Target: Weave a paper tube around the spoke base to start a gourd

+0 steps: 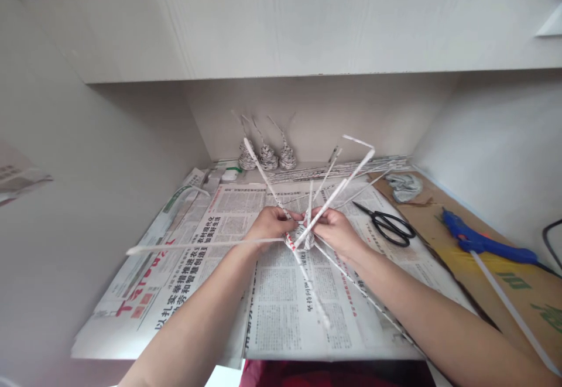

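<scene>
Between my hands is a small woven piece (pixel 302 237) made of rolled newspaper strips. Several long paper strips (pixel 327 206) stick out from it in all directions, one of them bent near its far end. My left hand (pixel 273 226) pinches the piece at its left edge, with thumb and fingers closed. At the opposite edge my right hand (pixel 336 230) also grips it, fingers bent around the strips. The fingertips partly cover the weave. Beneath both hands lie sheets of printed newspaper (pixel 290 305).
Three woven gourd shapes (pixel 267 157) stand by the back wall, beside a bundle of paper rolls (pixel 316 170). Black scissors (pixel 389 223) lie right of my right hand. A blue glue gun (pixel 483 243) and crumpled grey cloth (pixel 404 188) rest on cardboard (pixel 492 293). A cabinet (pixel 307 24) overhangs the back.
</scene>
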`<action>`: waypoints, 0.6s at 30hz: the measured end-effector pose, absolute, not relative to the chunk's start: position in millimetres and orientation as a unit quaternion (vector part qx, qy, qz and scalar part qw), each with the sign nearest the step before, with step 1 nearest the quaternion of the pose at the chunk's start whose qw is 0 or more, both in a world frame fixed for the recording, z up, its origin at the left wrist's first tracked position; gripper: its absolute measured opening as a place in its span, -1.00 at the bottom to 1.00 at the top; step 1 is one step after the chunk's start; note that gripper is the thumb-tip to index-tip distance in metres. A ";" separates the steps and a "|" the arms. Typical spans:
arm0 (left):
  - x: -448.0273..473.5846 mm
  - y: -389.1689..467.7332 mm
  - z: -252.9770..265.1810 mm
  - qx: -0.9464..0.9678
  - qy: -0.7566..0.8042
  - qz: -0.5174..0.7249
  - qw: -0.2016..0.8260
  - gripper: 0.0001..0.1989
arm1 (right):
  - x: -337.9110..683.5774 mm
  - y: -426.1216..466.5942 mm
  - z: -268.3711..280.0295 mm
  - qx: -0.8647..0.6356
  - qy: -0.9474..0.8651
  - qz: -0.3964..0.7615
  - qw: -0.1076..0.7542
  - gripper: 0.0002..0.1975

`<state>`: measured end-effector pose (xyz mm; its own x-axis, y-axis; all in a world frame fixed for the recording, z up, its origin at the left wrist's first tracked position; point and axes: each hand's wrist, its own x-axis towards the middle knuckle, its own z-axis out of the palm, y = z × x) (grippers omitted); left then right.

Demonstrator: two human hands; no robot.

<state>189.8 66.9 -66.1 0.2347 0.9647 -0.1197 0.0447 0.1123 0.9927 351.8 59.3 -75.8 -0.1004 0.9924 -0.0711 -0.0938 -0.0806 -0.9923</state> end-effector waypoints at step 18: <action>192.1 67.5 -67.2 0.589 0.489 0.412 0.495 -0.79 | 355.9 60.0 -87.2 -0.459 -0.634 0.432 0.447 -0.68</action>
<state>192.1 67.5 -67.2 0.1823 0.9832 0.0020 0.1674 -0.0330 0.9853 355.9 60.0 -87.2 -0.1782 0.9692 0.1701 0.1963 0.2044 -0.9590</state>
